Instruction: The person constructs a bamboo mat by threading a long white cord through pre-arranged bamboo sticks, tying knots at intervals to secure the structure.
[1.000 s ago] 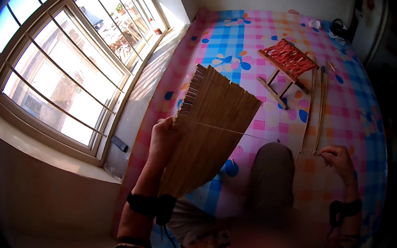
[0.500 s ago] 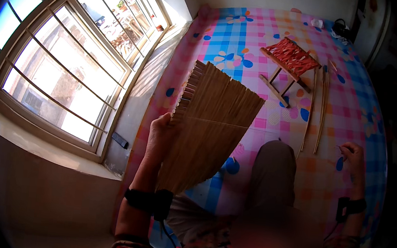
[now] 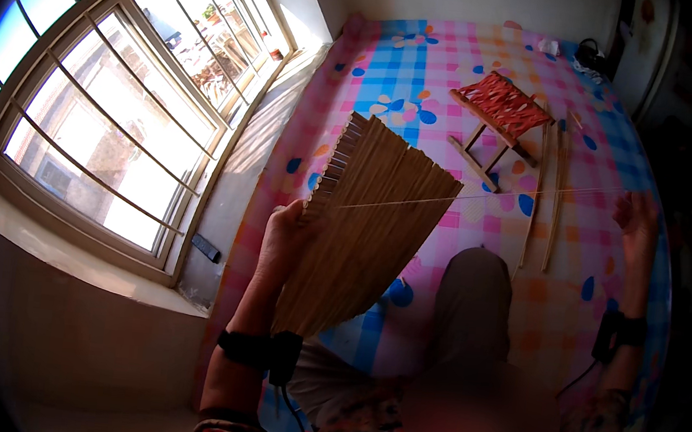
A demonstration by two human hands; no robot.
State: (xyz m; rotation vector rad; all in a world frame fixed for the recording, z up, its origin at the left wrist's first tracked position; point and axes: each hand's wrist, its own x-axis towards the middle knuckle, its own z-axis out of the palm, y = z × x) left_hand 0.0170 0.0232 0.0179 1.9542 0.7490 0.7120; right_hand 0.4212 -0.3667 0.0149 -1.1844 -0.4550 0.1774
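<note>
A panel of stalks laid side by side [image 3: 380,211], brown and stiff, is tilted up in front of me. My left hand [image 3: 288,225] is closed round its left edge, where the round cut ends of the stalks show. A thin pale thread [image 3: 415,200] runs from the panel's face out to the right. At its far end my right hand [image 3: 637,217] is raised with its fingers closed on the thread, which is stretched nearly straight. Whether a needle is in those fingers is too small to tell.
A folding stool [image 3: 502,110] with a red woven seat stands beyond the panel. Beside it lie several long thin stalks [image 3: 556,204] on the checked sheet [image 3: 396,61]. At left are a barred window [image 3: 119,125] and a sill holding a dark remote control [image 3: 206,248].
My right hand has moved up and slightly outward, drawing the thread higher and tauter across the stool side. The left hand still grips the panel, which has shifted only slightly.
</note>
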